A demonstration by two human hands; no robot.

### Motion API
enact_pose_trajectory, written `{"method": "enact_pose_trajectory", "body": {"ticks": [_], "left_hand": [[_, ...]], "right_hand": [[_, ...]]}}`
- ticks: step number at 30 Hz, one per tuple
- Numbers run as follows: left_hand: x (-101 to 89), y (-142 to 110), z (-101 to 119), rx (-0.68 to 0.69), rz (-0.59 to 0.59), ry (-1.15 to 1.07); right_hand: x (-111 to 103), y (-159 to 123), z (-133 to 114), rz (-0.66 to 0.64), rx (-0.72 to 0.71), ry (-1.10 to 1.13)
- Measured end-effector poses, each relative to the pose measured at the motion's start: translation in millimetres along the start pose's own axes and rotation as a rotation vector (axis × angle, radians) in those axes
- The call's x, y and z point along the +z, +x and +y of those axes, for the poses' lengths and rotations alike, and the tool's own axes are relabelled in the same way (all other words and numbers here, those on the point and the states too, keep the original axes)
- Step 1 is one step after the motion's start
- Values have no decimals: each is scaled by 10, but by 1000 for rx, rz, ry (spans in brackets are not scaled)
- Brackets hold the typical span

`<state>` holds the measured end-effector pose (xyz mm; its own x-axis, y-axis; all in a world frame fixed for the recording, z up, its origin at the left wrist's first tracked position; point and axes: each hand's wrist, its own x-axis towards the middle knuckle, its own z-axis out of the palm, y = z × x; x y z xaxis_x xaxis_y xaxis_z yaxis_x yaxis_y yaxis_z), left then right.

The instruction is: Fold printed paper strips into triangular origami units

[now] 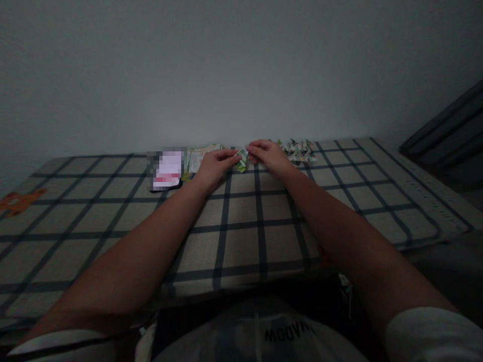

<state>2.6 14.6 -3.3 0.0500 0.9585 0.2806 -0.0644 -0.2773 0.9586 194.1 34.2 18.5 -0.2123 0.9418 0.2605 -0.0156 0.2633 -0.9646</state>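
Between my hands is a small green and white piece of printed paper (pixel 242 162), tilted above the table. My left hand (pixel 216 166) pinches its left side between thumb and fingers. The fingertips of my right hand (pixel 268 155) are closed at its upper right corner. Beside my left hand lie flat green and white printed sheets (pixel 199 155), partly covered by that hand. Just past my right hand sits a cluster of pointed folded paper pieces (pixel 300 151) in white, green and dark colours, partly hidden by the hand.
A phone with a lit, blurred screen (pixel 168 168) stands left of the sheets. The table wears a checked cloth (pixel 241 236) and meets a plain wall (pixel 241 75) at the back. An orange patterned item (pixel 24 200) lies at the far left edge. Dark slats (pixel 449 125) rise at right.
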Motion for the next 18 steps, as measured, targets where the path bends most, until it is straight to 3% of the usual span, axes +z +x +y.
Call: {"method": "enact_pose_trajectory", "body": {"ticks": [18], "left_hand": [[15,-18,17,-13,95,37]], "right_hand": [[-23,5,44,0,-29,-38]]}}
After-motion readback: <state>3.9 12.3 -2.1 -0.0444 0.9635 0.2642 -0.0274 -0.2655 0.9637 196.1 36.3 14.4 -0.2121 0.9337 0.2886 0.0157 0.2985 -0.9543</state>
